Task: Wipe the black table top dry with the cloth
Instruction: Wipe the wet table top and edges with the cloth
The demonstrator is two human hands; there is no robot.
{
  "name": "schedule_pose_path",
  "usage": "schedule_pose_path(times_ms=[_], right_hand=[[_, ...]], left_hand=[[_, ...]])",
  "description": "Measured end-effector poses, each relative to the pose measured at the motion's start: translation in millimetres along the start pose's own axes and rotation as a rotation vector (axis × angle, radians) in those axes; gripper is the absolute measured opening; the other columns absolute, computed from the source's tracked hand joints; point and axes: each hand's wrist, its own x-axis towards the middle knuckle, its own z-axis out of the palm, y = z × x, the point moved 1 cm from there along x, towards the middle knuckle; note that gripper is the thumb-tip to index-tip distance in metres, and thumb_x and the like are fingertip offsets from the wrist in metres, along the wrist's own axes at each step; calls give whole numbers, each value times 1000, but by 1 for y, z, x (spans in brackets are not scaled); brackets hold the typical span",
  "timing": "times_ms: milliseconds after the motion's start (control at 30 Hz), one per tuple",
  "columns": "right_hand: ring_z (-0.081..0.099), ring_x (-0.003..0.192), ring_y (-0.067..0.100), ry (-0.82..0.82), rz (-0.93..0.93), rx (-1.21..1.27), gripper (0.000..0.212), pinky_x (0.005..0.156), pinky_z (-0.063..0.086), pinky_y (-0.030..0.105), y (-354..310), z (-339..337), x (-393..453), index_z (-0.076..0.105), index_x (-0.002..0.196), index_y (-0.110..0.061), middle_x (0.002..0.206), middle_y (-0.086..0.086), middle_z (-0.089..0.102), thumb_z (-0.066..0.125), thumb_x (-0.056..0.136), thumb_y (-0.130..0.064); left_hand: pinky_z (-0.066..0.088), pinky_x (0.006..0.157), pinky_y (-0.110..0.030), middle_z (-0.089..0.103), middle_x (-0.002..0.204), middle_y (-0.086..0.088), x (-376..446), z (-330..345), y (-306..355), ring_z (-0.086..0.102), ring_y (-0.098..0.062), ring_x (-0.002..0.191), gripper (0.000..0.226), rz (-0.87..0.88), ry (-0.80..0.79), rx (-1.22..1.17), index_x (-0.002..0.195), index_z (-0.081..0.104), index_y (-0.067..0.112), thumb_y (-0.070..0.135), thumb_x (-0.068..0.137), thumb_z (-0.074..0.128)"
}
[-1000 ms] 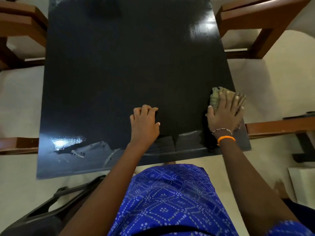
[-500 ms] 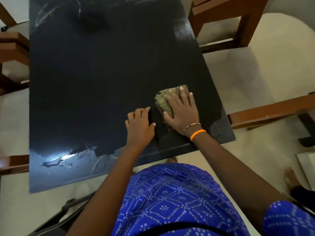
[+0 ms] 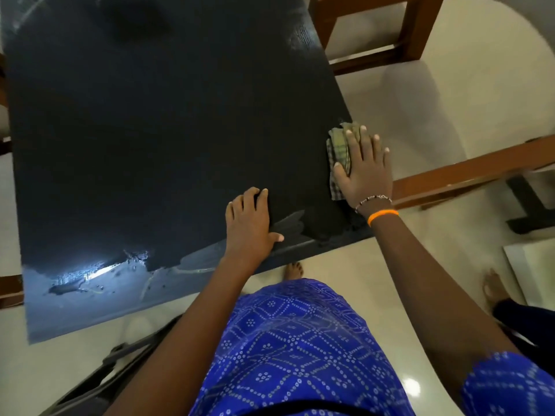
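1. At 3 o'clock on the table [image 3: 168, 121], right at its edge, the cloth [image 3: 339, 151] is pressed flat under the right hand [image 3: 365, 172].
2. The right hand's fingers [image 3: 354, 142] are laid straight and spread over the cloth, pointing toward 12 o'clock; nothing is gripped, and the green checked fabric is seen past the fingertips and beside the thumb.
3. A beaded bracelet [image 3: 374, 201] and an orange band [image 3: 383, 216] are worn on the right wrist.
4. Toward 5 o'clock on the table, near the front edge, the left hand [image 3: 249, 226] is rested palm down on the bare top; its fingers are bent loosely, the thumb is stretched out toward 3 o'clock, and nothing is held.
5. The two hands are kept apart, with dark dry-looking surface between them.
6. A wet, shiny patch [image 3: 90, 277] is seen at 7 o'clock on the table, along the front edge, with a bright reflection in it; thinner wet streaks are seen by the left thumb.
7. Wooden chairs [image 3: 414, 28] are placed beyond the table at 1 o'clock and at 3 o'clock, on a pale floor [image 3: 480, 109].
8. A blue patterned garment [image 3: 294, 349] is seen at 6 o'clock, below the arms.
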Motion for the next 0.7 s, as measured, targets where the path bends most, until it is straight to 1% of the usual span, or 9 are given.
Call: schedule_pose_path(times_ms=[133,233,367,467,567,700], right_hand=[[16,143,35,9,-17,-13,71,115,17,49,18,4,-54,22,148,-22,156,8,19,27,83,-49],[12,144,35,48,8,-10,70,116,13,48,29,8,-97,25,147,-20,156,9,20,32,82,-46],[14,143,36,66,69,-32,71,115,9,51,16,12,-113,29,146,-20,154,11,24,33,80,-47],[16,143,37,43,20,-80,73,116,9,54,-11,16,-110,29,146,-20,154,12,25,34,79,-49],[15,143,37,16,-64,-91,75,116,4,51,-58,25,-112,27,146,-20,153,13,26,37,78,-50],[15,143,37,-24,-142,-89,77,115,-4,47,-126,39,-124,25,147,-20,153,13,25,36,78,-51]], left_hand=[[17,116,-42,22,151,-9,1,2,-2,21,-29,139,90,6,39,16,146,20,14,40,76,71],[16,115,-42,22,151,-9,0,3,-2,21,-29,138,90,27,43,39,147,19,14,43,77,69],[13,116,-44,19,152,-8,-4,4,-5,18,-28,140,87,56,56,16,147,17,15,45,80,65],[9,116,-45,17,154,-7,-15,7,-12,14,-27,142,81,73,85,-44,148,15,16,45,85,58],[6,116,-45,18,154,-6,-32,6,-32,12,-26,143,72,63,119,-114,148,16,17,38,90,53],[6,116,-46,23,152,-8,-57,1,-83,14,-27,142,66,-34,179,-203,147,21,17,28,90,54]])
